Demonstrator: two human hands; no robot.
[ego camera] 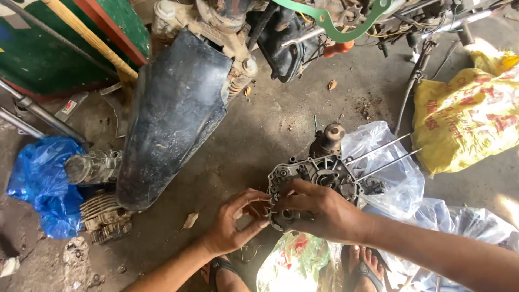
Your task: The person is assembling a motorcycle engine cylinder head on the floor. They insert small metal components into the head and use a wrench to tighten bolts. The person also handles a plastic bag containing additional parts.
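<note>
A grey, oily engine crankcase half (324, 173) lies on the concrete floor, with two long metal studs (381, 157) sticking out to the right. My right hand (319, 211) rests over its near left edge, fingers curled on the casing. My left hand (235, 221) is just left of it, its fingertips pinching at the same edge, close to the right hand's fingers. Whether a small part sits between the fingers is hidden. My feet in sandals (362, 270) show below.
A black mudguard (173, 113) lies to the left, with a finned cylinder (102, 216) and a blue plastic bag (43, 184) beyond it. A yellow sack (465, 119) sits right, clear plastic bags (400, 184) under the casing, and motorcycle parts (303, 32) at the top.
</note>
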